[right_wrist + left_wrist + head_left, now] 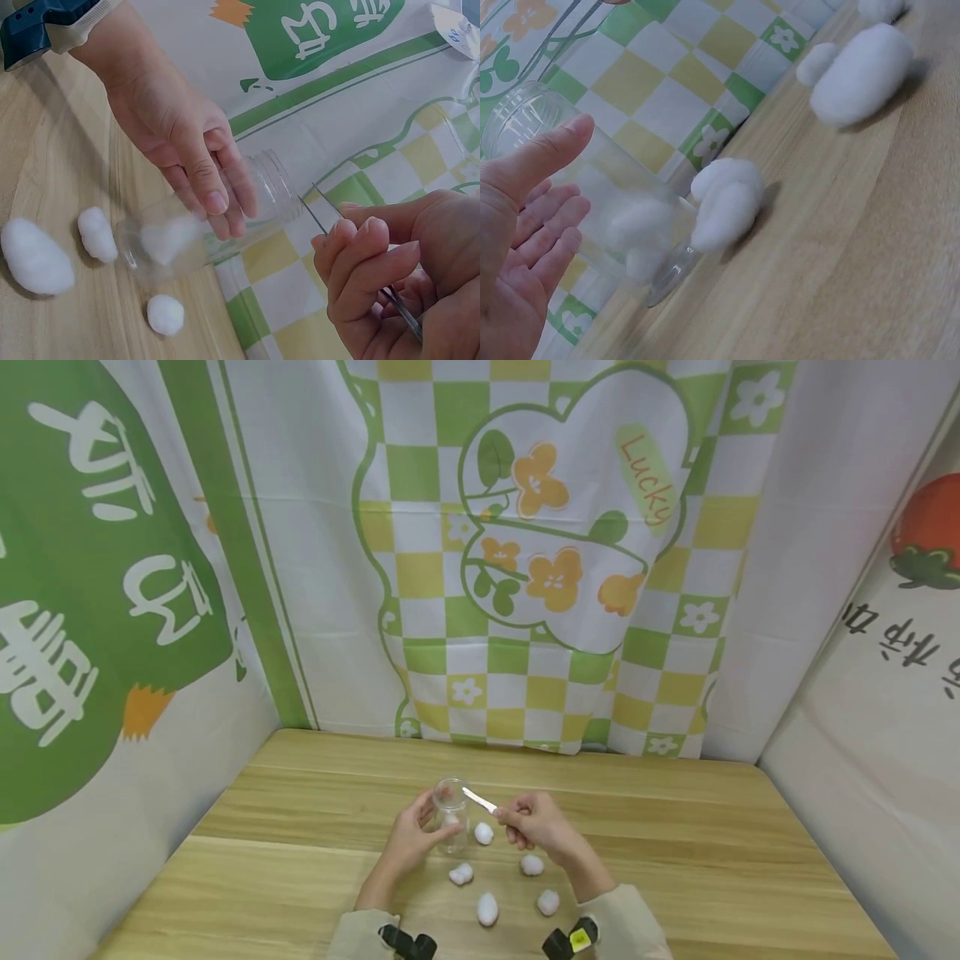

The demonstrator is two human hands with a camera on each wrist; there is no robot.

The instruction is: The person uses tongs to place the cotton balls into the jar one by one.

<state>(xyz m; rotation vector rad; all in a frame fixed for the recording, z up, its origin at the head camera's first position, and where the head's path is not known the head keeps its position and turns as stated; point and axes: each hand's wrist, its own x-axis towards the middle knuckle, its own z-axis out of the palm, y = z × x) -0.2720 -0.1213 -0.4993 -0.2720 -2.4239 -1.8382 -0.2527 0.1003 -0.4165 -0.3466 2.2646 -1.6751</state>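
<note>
Holds the clear jar (pixel 462 814) upright, with the fingers of the left hand (pixel 415 839) wrapped around its wall and its base on the surface (pixel 300 827). Inside the jar, low down: a cotton lump (pixel 171 238). Pinches the metal tweezers (pixel 480 800) in the fingers of the right hand (pixel 536 822), with prongs apart and tips near the jar's mouth. On the surface, near both hands: five cotton balls (pixel 487 909).
</note>
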